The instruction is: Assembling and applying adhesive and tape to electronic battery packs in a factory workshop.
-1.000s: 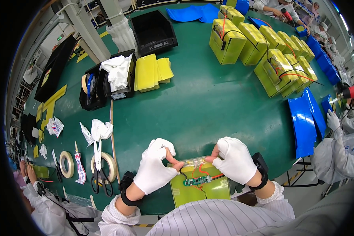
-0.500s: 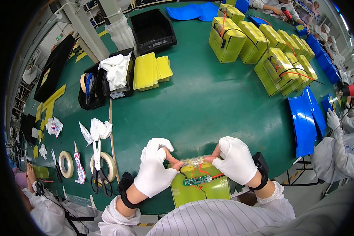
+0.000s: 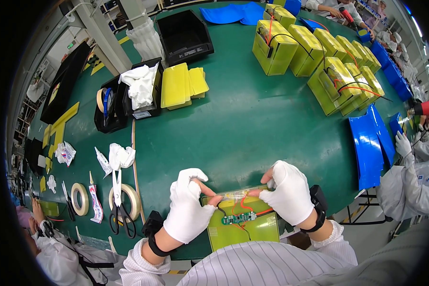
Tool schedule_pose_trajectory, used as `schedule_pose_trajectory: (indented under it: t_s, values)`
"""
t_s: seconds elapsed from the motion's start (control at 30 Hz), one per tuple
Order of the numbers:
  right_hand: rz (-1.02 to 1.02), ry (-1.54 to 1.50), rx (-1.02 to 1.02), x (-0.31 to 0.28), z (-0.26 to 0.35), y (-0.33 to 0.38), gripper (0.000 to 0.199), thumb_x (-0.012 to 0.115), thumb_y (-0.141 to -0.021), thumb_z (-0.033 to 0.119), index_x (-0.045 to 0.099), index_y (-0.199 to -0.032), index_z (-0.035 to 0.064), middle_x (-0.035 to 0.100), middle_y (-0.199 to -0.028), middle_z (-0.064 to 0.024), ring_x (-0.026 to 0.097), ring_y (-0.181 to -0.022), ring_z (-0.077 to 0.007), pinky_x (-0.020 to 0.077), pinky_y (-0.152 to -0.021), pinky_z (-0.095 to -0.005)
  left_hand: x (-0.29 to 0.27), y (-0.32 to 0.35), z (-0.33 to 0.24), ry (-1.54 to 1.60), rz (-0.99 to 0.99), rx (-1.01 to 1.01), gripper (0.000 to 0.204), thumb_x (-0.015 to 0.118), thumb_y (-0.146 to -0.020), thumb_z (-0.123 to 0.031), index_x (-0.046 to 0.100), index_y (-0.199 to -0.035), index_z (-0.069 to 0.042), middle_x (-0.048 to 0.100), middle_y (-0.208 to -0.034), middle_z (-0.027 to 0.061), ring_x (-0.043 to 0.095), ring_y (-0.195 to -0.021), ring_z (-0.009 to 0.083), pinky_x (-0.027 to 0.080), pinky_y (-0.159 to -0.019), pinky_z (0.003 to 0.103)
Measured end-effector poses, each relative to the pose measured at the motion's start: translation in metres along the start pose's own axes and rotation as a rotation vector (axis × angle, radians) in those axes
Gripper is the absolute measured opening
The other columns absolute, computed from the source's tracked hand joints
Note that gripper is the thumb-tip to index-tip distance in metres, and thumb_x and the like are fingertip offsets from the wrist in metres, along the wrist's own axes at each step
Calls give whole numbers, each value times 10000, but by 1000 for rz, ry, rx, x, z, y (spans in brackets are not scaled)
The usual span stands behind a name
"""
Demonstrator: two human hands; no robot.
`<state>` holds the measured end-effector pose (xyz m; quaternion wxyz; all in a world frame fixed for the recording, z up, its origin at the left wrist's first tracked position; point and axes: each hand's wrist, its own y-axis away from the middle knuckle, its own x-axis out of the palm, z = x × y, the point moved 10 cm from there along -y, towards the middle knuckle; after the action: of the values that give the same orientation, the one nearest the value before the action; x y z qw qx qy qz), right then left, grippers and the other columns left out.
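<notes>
Directly before us, at the green table's (image 3: pixel 190 138) near edge: yellow-green pack (image 3: pixel 230 234), circuit board (image 3: pixel 238 219) on top, clear film (image 3: pixel 233 195) along its far side. Our left hand (image 3: pixel 190 205) and right hand (image 3: pixel 292 193) set thumbs at the film's ends; pinched or pressed, we cannot tell. We should apply even pressure, red wire (image 3: pixel 264 212) unstrained.

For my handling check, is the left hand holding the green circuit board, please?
No, the left hand is at the clear film, apart from the green circuit board.
</notes>
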<state>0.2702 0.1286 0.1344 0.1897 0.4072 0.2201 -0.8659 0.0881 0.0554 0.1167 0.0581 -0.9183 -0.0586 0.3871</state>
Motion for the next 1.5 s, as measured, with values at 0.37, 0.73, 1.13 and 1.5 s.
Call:
schedule_pose_trajectory:
  t_s: [0.37, 0.73, 1.13, 1.5]
  values:
    - [63, -261, 75, 5, -8, -2, 189, 842, -669, 83, 733, -824, 87, 552, -764, -22, 521, -673, -173, 427, -601, -304, -18, -6, 2, 43, -104, -23, 434, 898, -564, 0, 583, -855, -62, 560, -1034, 110, 610, -899, 264, 491, -792, 351]
    - [86, -266, 53, 11, -10, -3, 177, 818, -710, 67, 658, -784, 54, 582, -774, -39, 560, -678, -194, 454, -617, -318, 12, -5, 29, 377, 63, -191, 154, 803, -752, -47, 651, -775, -51, 641, -846, 51, 634, -810, 221, 492, -757, 332]
    - [107, -284, 101, 19, -17, -2, 152, 791, -757, 77, 647, -796, 49, 583, -760, -41, 568, -666, -177, 465, -618, -307, 11, -5, 23, 388, 35, -154, 182, 766, -794, -24, 588, -754, -24, 629, -823, 71, 625, -747, 211, 489, -706, 313]
    - [134, -327, 165, 22, -21, 0, 145, 785, -781, 74, 646, -805, 44, 584, -771, -35, 562, -663, -151, 465, -617, -286, 12, -4, 20, 312, 74, -168, 155, 710, -813, 26, 564, -792, -20, 601, -876, 67, 598, -790, 179, 476, -730, 304]
